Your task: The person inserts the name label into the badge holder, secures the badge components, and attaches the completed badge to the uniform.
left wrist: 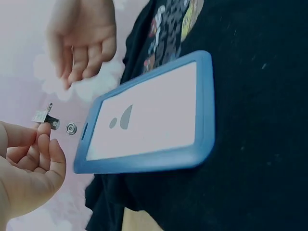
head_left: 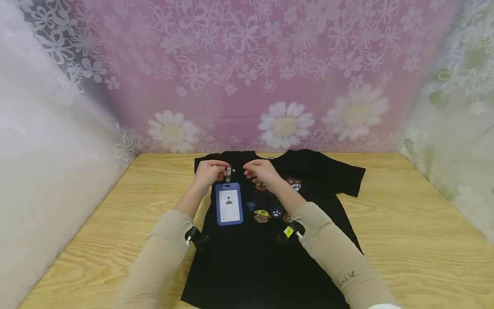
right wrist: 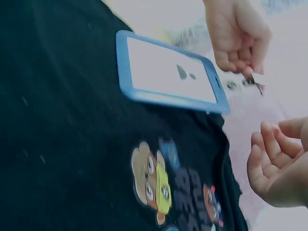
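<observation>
My left hand (head_left: 209, 174) pinches the metal clip (head_left: 228, 172) of a badge holder between thumb and fingers. From the clip hangs the blue badge holder (head_left: 229, 204), its white card (left wrist: 149, 113) with a small figure facing up, over the upper left of a black T-shirt (head_left: 247, 266). A round snap (left wrist: 71, 128) shows between clip and holder in the left wrist view. Just right of the clip is my right hand (head_left: 264, 172), its fingers loosely bent with nothing between them, above the shirt's printed part near the collar.
The T-shirt lies spread on a wood-grain table (head_left: 405, 214), one sleeve (head_left: 349, 176) stretched to the right. Cartoon patches (head_left: 261, 216) decorate its chest. A pink flowered curtain (head_left: 239, 77) hangs behind the table, with pale cloth (head_left: 50, 128) at the left side.
</observation>
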Demonstrator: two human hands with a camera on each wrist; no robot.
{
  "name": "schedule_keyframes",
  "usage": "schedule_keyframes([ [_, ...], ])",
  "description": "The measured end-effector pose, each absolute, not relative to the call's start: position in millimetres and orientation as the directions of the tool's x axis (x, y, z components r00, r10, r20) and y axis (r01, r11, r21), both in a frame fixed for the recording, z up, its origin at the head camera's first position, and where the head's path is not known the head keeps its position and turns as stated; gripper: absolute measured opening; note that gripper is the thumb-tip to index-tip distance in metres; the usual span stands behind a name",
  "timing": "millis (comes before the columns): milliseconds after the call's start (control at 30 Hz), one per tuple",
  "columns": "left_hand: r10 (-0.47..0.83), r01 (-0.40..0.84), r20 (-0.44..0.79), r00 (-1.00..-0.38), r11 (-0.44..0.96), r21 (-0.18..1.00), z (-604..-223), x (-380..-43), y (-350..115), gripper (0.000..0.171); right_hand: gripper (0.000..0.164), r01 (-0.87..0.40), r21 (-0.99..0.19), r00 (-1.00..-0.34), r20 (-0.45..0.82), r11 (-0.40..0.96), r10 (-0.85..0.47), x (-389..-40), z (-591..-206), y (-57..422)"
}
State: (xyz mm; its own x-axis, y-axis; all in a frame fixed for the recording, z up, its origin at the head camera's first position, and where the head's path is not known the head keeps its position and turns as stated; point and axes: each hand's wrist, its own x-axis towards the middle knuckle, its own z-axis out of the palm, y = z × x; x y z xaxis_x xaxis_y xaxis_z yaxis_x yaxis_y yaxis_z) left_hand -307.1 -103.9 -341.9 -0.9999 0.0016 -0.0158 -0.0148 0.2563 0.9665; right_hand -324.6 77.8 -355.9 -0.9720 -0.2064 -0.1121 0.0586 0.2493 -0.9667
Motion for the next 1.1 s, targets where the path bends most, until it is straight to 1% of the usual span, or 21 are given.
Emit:
schedule_keyframes([
  [67,-0.007,-0.053,-0.053,-0.999,0.247,0.968,-345,-312,-107,0.023,0.028,0.045,-0.96,-0.979,-0.097,0.276,-0.179,-330,-361,80],
  [167,-0.017,-0.081,-0.079,-0.997,0.253,0.964,-350,-316,-111,0.024,0.025,-0.051,-0.924,-0.984,-0.018,0.378,-0.177,-338,-369,82],
  [300,-0.026,-0.089,-0.085,-0.996,0.264,0.961,-358,-319,-114,0.024,0.021,-0.165,-0.83,-0.978,0.068,0.532,-0.198,-348,-377,78],
  [400,-0.032,-0.106,-0.101,-0.994,0.257,0.961,-362,-321,-114,0.024,0.02,-0.202,-0.785,-0.972,0.09,0.585,-0.215,-353,-379,72],
  [500,-0.034,-0.104,-0.099,-0.995,0.263,0.959,-365,-325,-113,0.023,0.018,-0.217,-0.753,-0.972,0.107,0.621,-0.21,-359,-381,65],
  [633,-0.029,-0.097,-0.093,-0.995,0.264,0.96,-368,-331,-110,0.022,0.018,-0.191,-0.702,-0.98,0.095,0.686,-0.176,-364,-383,55],
  [833,-0.028,-0.107,-0.104,-0.994,0.248,0.963,-374,-337,-103,0.022,0.025,-0.152,-0.531,-0.988,0.054,0.834,-0.145,-367,-390,49],
  [967,-0.024,-0.098,-0.095,-0.995,0.255,0.962,-376,-339,-101,0.022,0.023,-0.157,-0.429,-0.987,0.053,0.89,-0.149,-370,-394,49],
  [1100,-0.018,-0.097,-0.096,-0.995,0.257,0.962,-379,-341,-100,0.021,0.019,-0.193,-0.367,-0.981,0.089,0.91,-0.173,-374,-396,50],
])
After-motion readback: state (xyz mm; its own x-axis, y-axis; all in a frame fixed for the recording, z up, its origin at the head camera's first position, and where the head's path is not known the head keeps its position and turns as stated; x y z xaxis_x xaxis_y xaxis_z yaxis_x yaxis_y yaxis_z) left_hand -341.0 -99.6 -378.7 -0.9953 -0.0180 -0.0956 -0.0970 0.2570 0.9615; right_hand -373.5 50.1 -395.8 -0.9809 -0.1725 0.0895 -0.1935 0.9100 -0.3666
